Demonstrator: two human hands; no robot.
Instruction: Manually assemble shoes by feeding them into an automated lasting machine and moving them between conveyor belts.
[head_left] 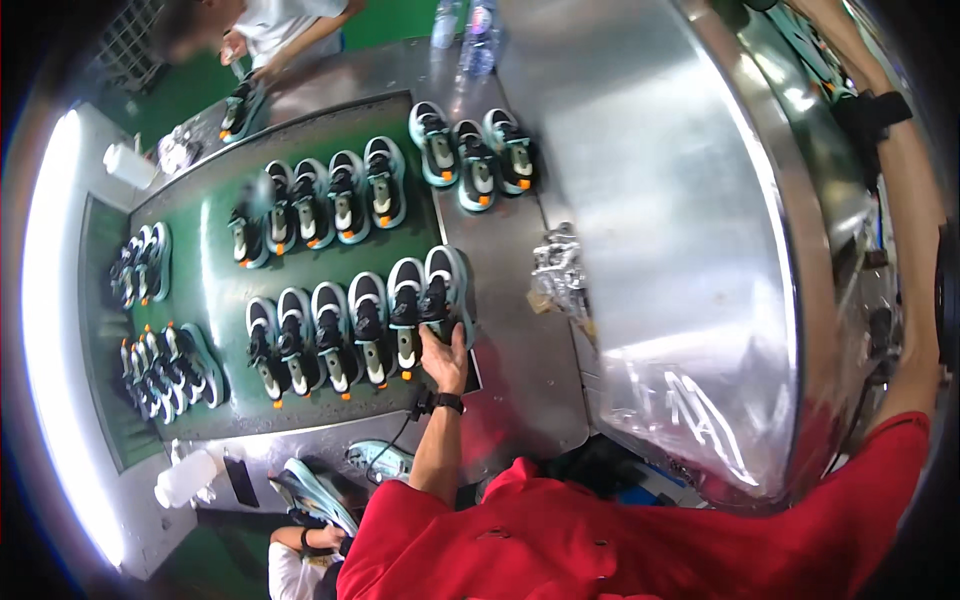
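My left hand (445, 360) grips the heel end of a black, white and pale-blue sneaker (437, 285), the rightmost in the near row on the green belt. The thumb is on one side of the heel, the fingers on the other. Close on its left stands another sneaker (404, 300) of the same kind, with an orange tab. My right arm stretches far up along the right rim, past a dark wrist strap. The right hand (840, 35) is cut off by the upper edge, so its fingers are hidden. Near it lie pale-blue shoe parts (800, 45).
A second row of sneakers (345, 195) runs farther back, with more at the far left. Three sneakers (477, 165) stand on the metal edge. To the right rises a large metal housing (690, 230), beside crumpled foil (558, 265). Two people work at the belt's sides; bottles (480, 45) stand behind.
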